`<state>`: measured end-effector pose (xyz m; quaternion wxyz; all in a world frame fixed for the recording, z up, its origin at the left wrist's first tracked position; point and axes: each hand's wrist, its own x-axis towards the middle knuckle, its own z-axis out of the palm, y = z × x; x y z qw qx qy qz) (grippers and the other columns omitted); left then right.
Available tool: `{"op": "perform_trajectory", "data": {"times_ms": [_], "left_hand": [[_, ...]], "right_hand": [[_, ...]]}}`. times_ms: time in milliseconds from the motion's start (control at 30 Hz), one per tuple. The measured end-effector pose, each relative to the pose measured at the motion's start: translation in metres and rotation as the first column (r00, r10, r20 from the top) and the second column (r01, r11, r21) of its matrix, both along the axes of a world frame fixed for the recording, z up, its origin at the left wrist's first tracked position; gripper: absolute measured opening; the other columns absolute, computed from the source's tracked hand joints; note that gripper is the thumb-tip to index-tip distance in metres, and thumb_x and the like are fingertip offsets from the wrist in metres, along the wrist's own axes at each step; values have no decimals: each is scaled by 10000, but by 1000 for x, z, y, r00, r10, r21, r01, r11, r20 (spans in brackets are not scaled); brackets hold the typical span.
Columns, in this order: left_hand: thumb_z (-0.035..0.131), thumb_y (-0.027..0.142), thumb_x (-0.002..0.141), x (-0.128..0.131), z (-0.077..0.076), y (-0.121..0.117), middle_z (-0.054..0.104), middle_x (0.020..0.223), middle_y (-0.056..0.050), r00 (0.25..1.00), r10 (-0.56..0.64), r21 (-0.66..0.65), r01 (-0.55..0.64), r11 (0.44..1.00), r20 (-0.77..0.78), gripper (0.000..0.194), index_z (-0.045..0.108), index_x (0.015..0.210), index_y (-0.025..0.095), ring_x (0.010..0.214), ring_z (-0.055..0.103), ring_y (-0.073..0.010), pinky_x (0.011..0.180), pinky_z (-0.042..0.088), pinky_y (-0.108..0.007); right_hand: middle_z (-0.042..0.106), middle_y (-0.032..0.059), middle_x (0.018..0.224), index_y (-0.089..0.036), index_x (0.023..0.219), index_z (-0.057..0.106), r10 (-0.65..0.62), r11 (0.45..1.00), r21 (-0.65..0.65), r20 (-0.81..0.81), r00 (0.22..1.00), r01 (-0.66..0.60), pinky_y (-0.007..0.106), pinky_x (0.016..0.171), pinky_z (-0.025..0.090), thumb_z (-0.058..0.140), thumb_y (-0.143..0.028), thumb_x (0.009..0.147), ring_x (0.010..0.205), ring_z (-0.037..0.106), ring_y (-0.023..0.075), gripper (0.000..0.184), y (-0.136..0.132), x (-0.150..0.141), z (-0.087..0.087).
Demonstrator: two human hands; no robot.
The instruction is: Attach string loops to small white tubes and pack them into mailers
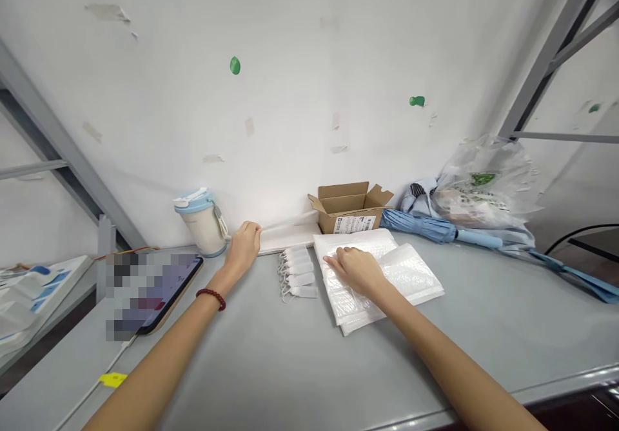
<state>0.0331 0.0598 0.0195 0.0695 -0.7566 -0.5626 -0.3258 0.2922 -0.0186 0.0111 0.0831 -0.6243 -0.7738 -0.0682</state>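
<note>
At the back of the table, my left hand (245, 244) is closed at the left end of a flat white package (290, 237), its fingertips pinching what looks like clear plastic film. My right hand (358, 268) lies with curled fingers on a small stack of white bubble mailers (411, 276), gripping or pressing the top one; the fingertips are partly hidden. Between my hands, several white tags with looped cords (298, 273) lie in an overlapping column.
Behind the mailers stands an open cardboard box (351, 208). A folded blue umbrella (420, 224) and a clear plastic bag (488, 186) are at the right. To the left are a cup with a blue lid (200, 224) and a phone (169, 295) on a cable.
</note>
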Motion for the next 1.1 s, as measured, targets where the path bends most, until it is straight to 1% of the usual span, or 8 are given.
{"op": "perform_trajectory", "data": {"times_ms": [167,300,400,633,800,900,1000,1100], "left_hand": [[350,246,878,-5,-3,-38,602,848,-89,983,45,174,-76,982,176,220,548,836,161,832,563,-216,769,432,-335],[404,241,879,3,-12,-72,605,878,-71,948,-110,317,10,949,300,161,551,871,176,868,574,-192,789,460,-321],[430,212,874,18,-14,-87,618,900,-71,935,-200,351,89,932,293,137,564,875,187,896,583,-187,822,464,-323],[433,132,865,53,-19,-110,630,963,-76,866,-443,299,370,880,231,168,579,923,192,937,595,-163,873,466,-291],[498,249,841,41,-13,-102,567,1109,-101,834,-234,189,159,969,499,206,567,1023,182,1036,545,-205,794,503,-306],[574,330,785,27,-7,-90,519,1234,-107,638,-7,-56,79,995,770,407,508,1164,199,1074,534,-233,786,504,-325],[630,308,737,18,-3,-83,591,1170,-125,333,132,-252,348,903,934,487,517,1184,153,1018,585,-231,804,492,-316],[679,284,693,18,-1,-85,677,999,-112,249,126,-255,595,762,960,432,600,1078,107,893,635,-221,755,494,-291]], "right_hand": [[613,117,876,-129,922,568,77,952,303,-79,994,-50,308,687,427,342,-410,928,856,563,222,361,0,1,0],[562,175,1062,-100,1093,522,292,736,649,-50,955,-191,375,800,429,466,-348,884,982,510,252,329,-10,-7,7],[497,191,1222,-121,1191,489,327,632,727,65,943,-269,431,910,371,508,-270,863,1155,429,287,361,-21,-16,10],[457,161,1339,-150,1305,427,230,743,592,213,950,-312,445,949,346,366,-15,836,1251,383,267,492,-21,-20,0],[476,182,1318,-132,1294,445,233,777,536,242,942,-330,424,893,405,316,14,843,1229,413,270,491,-15,-14,-4],[444,190,1342,-143,1312,421,251,778,522,253,934,-351,444,905,394,313,19,841,1248,389,281,509,-16,-16,-5],[396,194,1376,-167,1333,389,276,788,496,246,929,-365,473,938,359,352,5,829,1282,337,291,533,-20,-20,-4],[266,199,1445,-203,1381,304,307,825,434,197,931,-364,560,964,288,484,-105,790,1329,216,350,626,-26,-25,0]]}}
